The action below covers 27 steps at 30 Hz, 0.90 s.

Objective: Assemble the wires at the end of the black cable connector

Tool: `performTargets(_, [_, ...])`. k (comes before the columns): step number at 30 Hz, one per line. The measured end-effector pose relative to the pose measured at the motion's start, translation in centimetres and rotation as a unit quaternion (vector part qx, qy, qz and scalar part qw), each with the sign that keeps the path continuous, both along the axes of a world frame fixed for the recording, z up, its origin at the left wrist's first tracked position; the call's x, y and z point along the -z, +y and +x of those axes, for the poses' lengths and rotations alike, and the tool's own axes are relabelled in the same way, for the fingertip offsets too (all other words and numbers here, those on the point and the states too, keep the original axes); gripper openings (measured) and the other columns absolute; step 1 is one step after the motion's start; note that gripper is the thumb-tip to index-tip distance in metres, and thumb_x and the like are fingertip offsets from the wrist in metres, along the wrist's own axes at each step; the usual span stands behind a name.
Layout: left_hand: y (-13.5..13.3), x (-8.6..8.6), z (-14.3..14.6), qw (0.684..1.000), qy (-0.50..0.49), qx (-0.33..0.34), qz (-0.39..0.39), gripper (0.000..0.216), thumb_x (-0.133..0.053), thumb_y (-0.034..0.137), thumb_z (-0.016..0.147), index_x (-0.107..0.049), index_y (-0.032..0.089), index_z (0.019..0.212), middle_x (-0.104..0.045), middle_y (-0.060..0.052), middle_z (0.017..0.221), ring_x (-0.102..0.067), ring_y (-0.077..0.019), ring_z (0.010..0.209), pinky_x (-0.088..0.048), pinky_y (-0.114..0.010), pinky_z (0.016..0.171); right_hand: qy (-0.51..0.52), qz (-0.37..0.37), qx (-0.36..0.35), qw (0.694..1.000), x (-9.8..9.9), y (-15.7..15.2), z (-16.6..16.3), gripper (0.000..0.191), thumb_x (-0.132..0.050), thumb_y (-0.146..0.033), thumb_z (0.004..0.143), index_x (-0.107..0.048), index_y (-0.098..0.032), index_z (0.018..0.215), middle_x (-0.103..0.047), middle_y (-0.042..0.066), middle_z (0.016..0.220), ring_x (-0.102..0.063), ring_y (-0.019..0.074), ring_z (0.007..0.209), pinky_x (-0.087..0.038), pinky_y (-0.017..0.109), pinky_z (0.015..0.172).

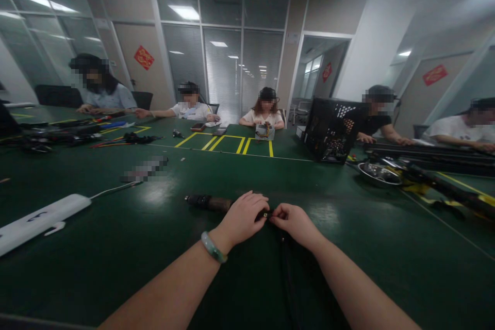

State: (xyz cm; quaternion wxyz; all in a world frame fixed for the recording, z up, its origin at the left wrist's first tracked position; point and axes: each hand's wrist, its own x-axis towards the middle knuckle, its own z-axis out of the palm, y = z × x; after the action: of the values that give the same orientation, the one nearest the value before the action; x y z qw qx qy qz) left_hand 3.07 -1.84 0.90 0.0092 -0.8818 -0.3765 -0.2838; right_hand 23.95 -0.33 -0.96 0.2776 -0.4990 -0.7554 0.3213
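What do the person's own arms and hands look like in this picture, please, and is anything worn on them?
Both forearms are bare, with no sleeves in view and no gloves on either hand. The left hand has a pale green bangle around its wrist. The right hand shows no bracelet, watch or ring that I can make out.

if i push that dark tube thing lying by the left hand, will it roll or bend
The dark tube looks round and lies flat on the green table, so a sideways push would probably roll it. It looks straight, so likely fairly stiff. The left hand rests over one end, which may stop it moving.
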Motion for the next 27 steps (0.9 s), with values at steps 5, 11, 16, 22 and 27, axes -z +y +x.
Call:
performTargets(5, [-0.16,-0.2,0.08,1.0,0.011,0.003,-0.006,0.007,-0.057,0.021,0.087,-0.06,0.022,0.093,-0.06,-0.002,0.121,-0.051,-0.018,0.119,-0.028,-0.041,0.112,-0.005,-0.007,0.003,1.0,-0.36,-0.21,-0.17,0.013,-0.064,-0.031,0.08,-0.067,-0.018,0.08,-0.067,-0.001,0.072,-0.058,0.0131,0.063,-0.038,0.02,0.055])
performTargets(11, [-0.11,-0.18,0.29,1.0,0.013,-0.008,-0.001,0.011,-0.058,0.022,0.088,-0.059,0.023,0.099,-0.061,-0.003,0.118,-0.052,-0.0195,0.117,-0.029,-0.044,0.11,-0.008,-0.018,0.014,1.0,-0.6,-0.38,-0.22,0.013,-0.063,-0.03,0.08,-0.066,-0.017,0.082,-0.067,0.0,0.072,-0.059,0.0133,0.063,-0.039,0.02,0.054])
performTargets(16, [-0.02,-0.22,0.59,0.999,0.037,-0.027,-0.018,0.005,-0.056,0.022,0.089,-0.059,0.022,0.093,-0.063,-0.001,0.104,-0.058,-0.0187,0.101,-0.036,-0.042,0.103,-0.011,-0.017,0.018,1.0,-0.7,-0.38,-0.2,0.012,-0.063,-0.029,0.08,-0.066,-0.017,0.082,-0.067,0.0,0.071,-0.059,0.0131,0.062,-0.038,0.02,0.053])
performTargets(22, [0.11,-0.43,0.8,0.997,0.054,-0.035,-0.032,0.007,-0.06,0.022,0.086,-0.059,0.021,0.093,-0.063,-0.002,0.093,-0.058,-0.0199,0.088,-0.043,-0.033,0.08,-0.021,0.005,0.021,1.0,-0.57,-0.22,-0.18,0.011,-0.063,-0.028,0.079,-0.066,-0.017,0.08,-0.066,-0.001,0.069,-0.058,0.0126,0.062,-0.037,0.02,0.054])
performTargets(27, [0.1,-0.56,0.4,0.996,0.06,-0.039,-0.048,0.006,-0.06,0.019,0.085,-0.059,0.021,0.09,-0.063,-0.001,0.088,-0.058,-0.0189,0.084,-0.043,-0.032,0.077,-0.005,0.002,0.02,1.0,-0.58,-0.39,-0.52,0.011,-0.064,-0.028,0.08,-0.067,-0.017,0.08,-0.067,0.0,0.072,-0.059,0.013,0.064,-0.039,0.02,0.055])
